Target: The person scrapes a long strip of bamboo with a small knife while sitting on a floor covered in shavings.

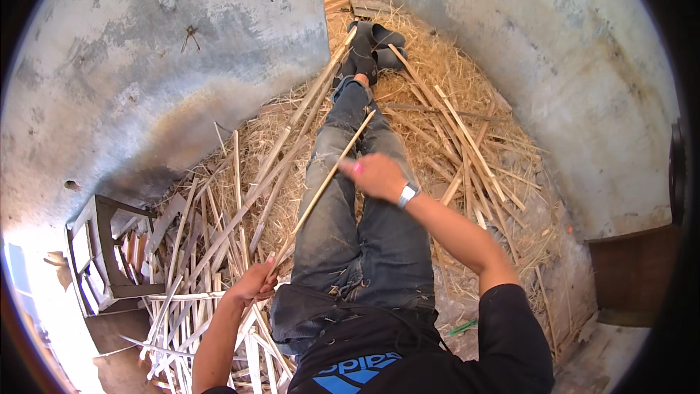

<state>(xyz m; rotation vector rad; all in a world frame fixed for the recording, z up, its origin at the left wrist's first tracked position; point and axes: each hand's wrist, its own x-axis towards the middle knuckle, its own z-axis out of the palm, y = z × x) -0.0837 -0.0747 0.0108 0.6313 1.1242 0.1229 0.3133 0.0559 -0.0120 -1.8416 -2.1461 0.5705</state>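
A thin, pale strip (320, 193), seemingly of split wood or cane, lies slantwise over the dark trousers (397, 248). Its near part is at their left edge, beside the thigh, and it crosses the left leg to a free tip above the lower legs.

The left hand (254, 282), just left of the trousers at thigh level, has its grip closed around the strip, thumb uppermost. Whether the near end runs on past that hand, I cannot tell. The right hand (375, 175) is over the trousers around the knees, fingers curled beside the strip, with something pink at the thumb. It is blurred, so I cannot tell whether its grip pinches the strip or only brushes it.

The strip looks light and fairly stiff along its length, probably springy, likely to split along the grain or leave splinters. A firm hold near the thigh end should steady it, with a light touch farther along; the thin tip seems a poor place to press.

Its long axis is almost straight, pointing away from the body and rightward, toward the trousers' far end. More loose strips (467, 140) lie right of the trousers, and white strips (252, 356) lie left of them.
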